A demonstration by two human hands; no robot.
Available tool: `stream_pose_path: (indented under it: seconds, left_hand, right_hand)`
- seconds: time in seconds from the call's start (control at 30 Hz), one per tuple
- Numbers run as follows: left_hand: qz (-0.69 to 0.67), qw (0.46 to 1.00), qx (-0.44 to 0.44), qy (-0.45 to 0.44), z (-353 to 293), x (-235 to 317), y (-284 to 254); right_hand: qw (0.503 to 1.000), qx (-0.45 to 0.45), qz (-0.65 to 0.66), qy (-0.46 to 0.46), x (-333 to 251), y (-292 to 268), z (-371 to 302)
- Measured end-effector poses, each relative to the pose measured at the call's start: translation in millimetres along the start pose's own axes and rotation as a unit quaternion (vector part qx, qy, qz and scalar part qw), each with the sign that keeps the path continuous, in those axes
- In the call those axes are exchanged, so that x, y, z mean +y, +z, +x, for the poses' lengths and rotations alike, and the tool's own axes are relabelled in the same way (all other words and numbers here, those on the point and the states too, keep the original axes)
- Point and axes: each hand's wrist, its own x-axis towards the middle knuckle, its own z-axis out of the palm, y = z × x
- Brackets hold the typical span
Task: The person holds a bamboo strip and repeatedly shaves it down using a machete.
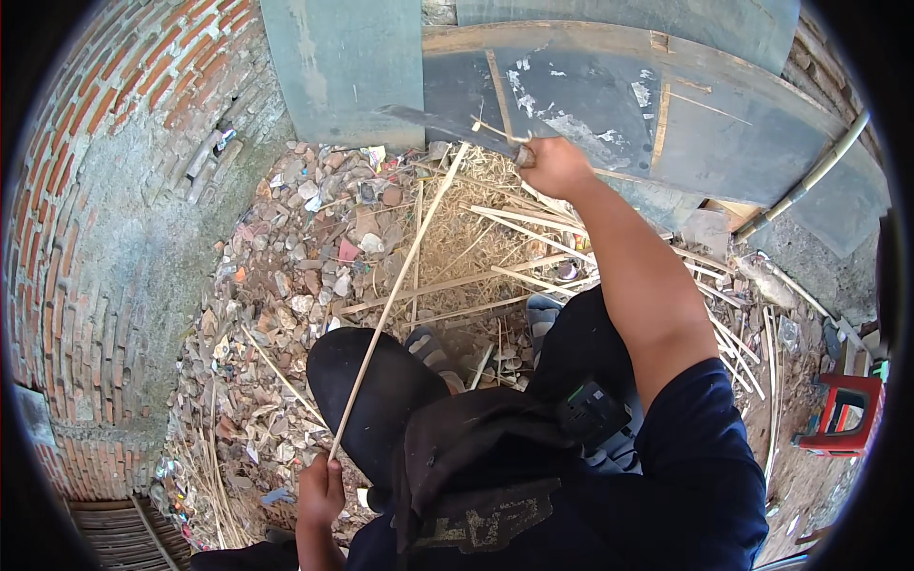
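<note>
A long, thin, pale strip of bamboo or wood (395, 297) slants upward from my left hand (321, 493). My left fingers are closed around its near end, beside my left knee. Farther off, my right hand (558, 168) grips the handle of a machete (440, 122). The dark blade points left, passing just beyond the strip's far end; whether they touch, I cannot tell. A small pale sliver (490, 127) shows against the blade near the handle. Beneath lies a heap of straw-coloured shavings (486, 181).
Cut strips (533, 221) lie around my sandalled feet and to the right. Rubble (295, 295) covers the ground on the left, below a brick wall (95, 238). Dark boards (609, 100) lean ahead, with a pole (804, 179). A red plastic stool (843, 414) stands at right.
</note>
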Motion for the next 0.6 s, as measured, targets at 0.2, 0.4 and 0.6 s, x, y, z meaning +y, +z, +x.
stream_pose_path:
  seconds: [0.2,0.4,0.6]
  left_hand:
    - [-0.055,0.998,0.008,-0.02,3.4,5.5,5.4]
    - [-0.002,0.999,0.041,0.005,1.3,-3.6,7.0]
    - [-0.085,0.996,0.034,-0.008,-0.8,-11.7,13.9]
  right_hand:
    - [0.975,-0.016,-0.029,-0.218,-31.6,2.4,-10.4]
    - [0.998,0.013,0.061,-0.001,6.7,15.3,7.9]
    - [0.973,0.05,0.18,0.139,31.9,12.1,4.5]
